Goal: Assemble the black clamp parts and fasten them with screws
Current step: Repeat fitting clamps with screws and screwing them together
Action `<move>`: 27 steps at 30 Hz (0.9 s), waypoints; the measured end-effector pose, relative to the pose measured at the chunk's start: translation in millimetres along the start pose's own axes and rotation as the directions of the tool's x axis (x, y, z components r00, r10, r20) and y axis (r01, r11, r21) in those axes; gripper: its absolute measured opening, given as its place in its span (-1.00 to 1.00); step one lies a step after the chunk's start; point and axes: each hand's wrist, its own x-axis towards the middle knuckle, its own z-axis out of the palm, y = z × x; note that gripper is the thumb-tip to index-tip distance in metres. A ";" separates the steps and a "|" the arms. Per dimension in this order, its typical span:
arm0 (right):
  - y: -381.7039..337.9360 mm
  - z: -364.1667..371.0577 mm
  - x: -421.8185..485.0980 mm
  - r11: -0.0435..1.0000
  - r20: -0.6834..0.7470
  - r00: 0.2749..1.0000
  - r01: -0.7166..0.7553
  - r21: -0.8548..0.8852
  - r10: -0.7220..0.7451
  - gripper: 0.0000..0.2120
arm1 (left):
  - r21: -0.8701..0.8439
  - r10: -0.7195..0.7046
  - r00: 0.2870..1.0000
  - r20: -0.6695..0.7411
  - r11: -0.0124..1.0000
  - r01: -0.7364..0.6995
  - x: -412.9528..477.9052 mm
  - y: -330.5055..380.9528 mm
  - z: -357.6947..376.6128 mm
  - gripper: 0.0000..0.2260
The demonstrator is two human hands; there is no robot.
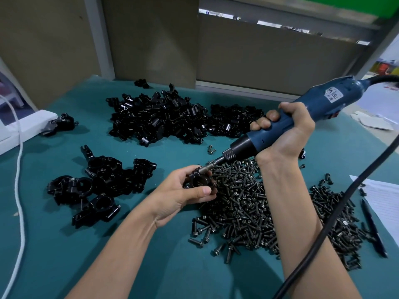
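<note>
My left hand (pixel 183 194) grips a black clamp (pixel 199 180) just above the left edge of the screw pile (pixel 265 212). My right hand (pixel 287 130) holds a blue electric screwdriver (pixel 302 113), tilted down to the left. Its bit (pixel 207 168) touches the top of the clamp. A large heap of loose black clamp parts (pixel 168 117) lies at the back of the green table (pixel 64 244). A smaller group of assembled clamps (pixel 97 182) lies to the left of my left hand.
The screwdriver's black cable (pixel 336 212) runs down across the screws to the bottom edge. A white cord (pixel 20 169) trails along the left. White paper (pixel 384 201) and a pen (pixel 373 227) lie at the right. A white box (pixel 23 128) and one clamp (pixel 60 124) sit far left.
</note>
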 end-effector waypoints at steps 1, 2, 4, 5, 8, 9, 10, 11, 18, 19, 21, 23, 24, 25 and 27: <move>0.3 0.0 -0.4 1.000 0.008 1.000 0.003 0.004 -0.003 -0.80 | -0.004 -0.004 1.000 0.001 1.000 0.004 0.0 0.2 0.3 -0.62; 0.5 -0.1 -0.9 1.000 0.014 1.000 0.008 0.005 -0.008 -0.80 | -0.010 -0.010 1.000 0.001 1.000 0.010 0.0 0.2 0.5 -0.61; 0.0 -0.1 -1.6 1.000 0.031 0.999 0.018 0.004 -0.018 -0.82 | -0.021 -0.025 1.000 0.000 0.999 0.025 -0.1 -0.1 1.3 -0.57; -0.5 -0.2 -2.0 1.000 0.040 0.999 0.021 0.005 -0.021 -0.83 | -0.027 -0.031 1.000 0.000 0.999 0.031 -0.3 -0.3 1.5 -0.56; -3.5 1.0 -3.2 1.000 0.079 0.997 0.021 0.012 -0.022 -0.89 | -0.032 -0.036 0.999 0.015 0.999 0.036 -0.3 0.5 2.8 -0.55; -5.6 0.6 -3.5 1.000 0.107 0.994 0.017 0.014 -0.019 -0.91 | -0.031 -0.035 0.999 0.021 0.999 0.036 0.1 0.8 3.8 -0.55; -7.9 -0.3 -4.1 1.000 0.152 0.988 0.011 0.017 -0.013 -0.93 | -0.030 -0.032 0.999 0.026 0.999 0.033 0.0 0.8 4.5 -0.56; -10.8 -1.7 -4.7 1.000 0.213 0.977 0.000 0.022 -0.004 -0.95 | -0.029 -0.027 0.999 0.027 0.999 0.028 -0.1 1.2 5.0 -0.58; -38.9 -6.8 -1.3 0.994 0.432 0.902 -0.026 0.102 -0.021 -0.73 | -0.199 0.086 0.985 -0.148 0.973 -0.115 1.6 6.4 -7.0 -0.68; -39.7 -7.4 -0.9 0.997 0.388 0.921 0.005 0.078 -0.035 -0.75 | -0.226 0.105 0.982 -0.160 0.964 -0.140 2.4 6.0 -7.3 -0.70; -36.4 -8.4 -0.7 0.998 0.316 0.948 0.028 0.052 -0.043 -0.83 | -0.242 0.117 0.979 -0.166 0.958 -0.155 3.2 5.2 -5.7 -0.72; -31.3 -8.6 -0.7 0.998 0.270 0.962 0.023 0.054 -0.037 -0.86 | -0.216 0.113 0.980 -0.166 0.965 -0.148 2.5 5.6 -4.8 -0.74; -29.0 -8.5 -0.4 0.998 0.259 0.965 0.023 0.053 -0.036 -0.87 | -0.196 0.112 0.980 -0.166 0.970 -0.144 2.1 6.0 -4.8 -0.74; -26.8 -8.4 -0.2 0.998 0.255 0.966 0.024 0.051 -0.037 -0.88 | -0.173 0.110 0.980 -0.165 0.975 -0.139 1.5 6.4 -4.9 -0.73; -23.3 -9.4 0.4 0.999 0.254 0.967 0.026 0.047 -0.037 -0.92 | -0.128 0.105 0.981 -0.165 0.984 -0.126 0.7 7.0 -4.5 -0.72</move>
